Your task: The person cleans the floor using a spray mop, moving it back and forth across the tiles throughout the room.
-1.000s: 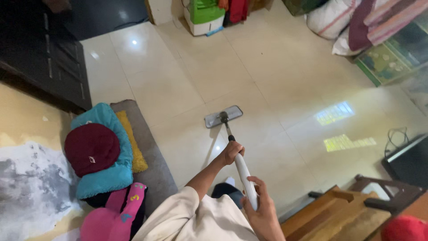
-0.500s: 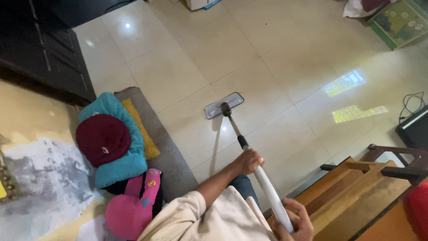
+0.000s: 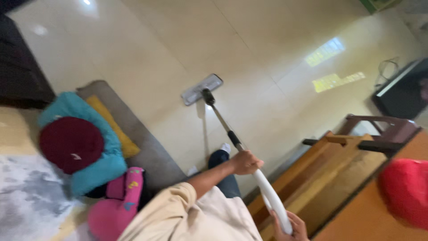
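I hold a flat mop with both hands. My left hand (image 3: 246,161) grips the top of the metal shaft (image 3: 220,119), just below the black collar. At the bottom edge of the view, my right hand (image 3: 290,226) is closed around the end of the white handle (image 3: 269,193). The grey mop head (image 3: 201,89) lies flat on the cream tiled floor (image 3: 267,67), ahead of my leg and white sock (image 3: 225,147).
Left of me a grey mat (image 3: 147,147) carries a teal cushion (image 3: 96,165), a maroon round cushion (image 3: 70,143), a yellow one (image 3: 113,125) and a pink one (image 3: 113,207). Wooden furniture (image 3: 339,178) stands at the right, with a black box (image 3: 399,91) and a blurred red object (image 3: 405,189).
The view has swung and tilted. My hands have drawn the handle down and to the right, and the mop head now sits further left in view. Both hands keep their grip.
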